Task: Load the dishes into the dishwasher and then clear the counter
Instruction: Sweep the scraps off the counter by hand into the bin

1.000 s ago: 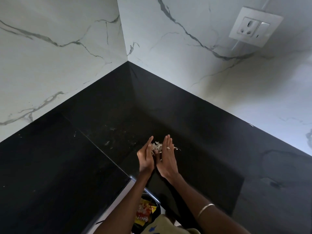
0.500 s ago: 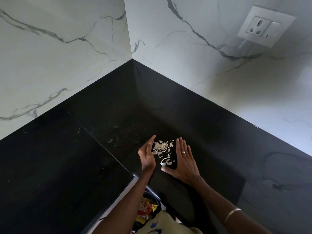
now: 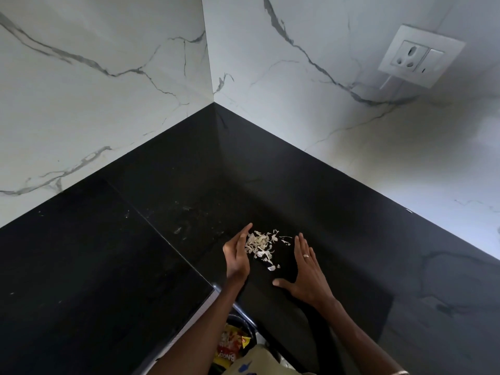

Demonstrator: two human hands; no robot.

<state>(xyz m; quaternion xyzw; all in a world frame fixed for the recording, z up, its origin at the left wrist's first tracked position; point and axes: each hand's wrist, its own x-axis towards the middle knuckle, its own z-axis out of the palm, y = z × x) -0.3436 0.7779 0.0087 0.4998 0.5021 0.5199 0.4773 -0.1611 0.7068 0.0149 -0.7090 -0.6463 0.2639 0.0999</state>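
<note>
A small heap of pale, papery peel scraps (image 3: 261, 246) lies on the black counter (image 3: 108, 266) near its inner corner. My left hand (image 3: 236, 255) stands on edge with straight fingers, touching the left side of the heap. My right hand (image 3: 305, 272) lies flat on the counter to the right of the heap, fingers straight, thumb spread, a ring on one finger, with a gap between it and the scraps. Neither hand holds anything.
White marble walls (image 3: 94, 90) meet in a corner behind the counter. A wall socket (image 3: 420, 56) sits high on the right wall. Below the counter's edge a bin (image 3: 235, 345) holds a yellow snack wrapper. Faint smears (image 3: 181, 226) mark the counter left of the heap.
My hands were pressed together around the scraps; they have since parted. The right hand slid right and lies flat, and the heap sits spread out between them.
</note>
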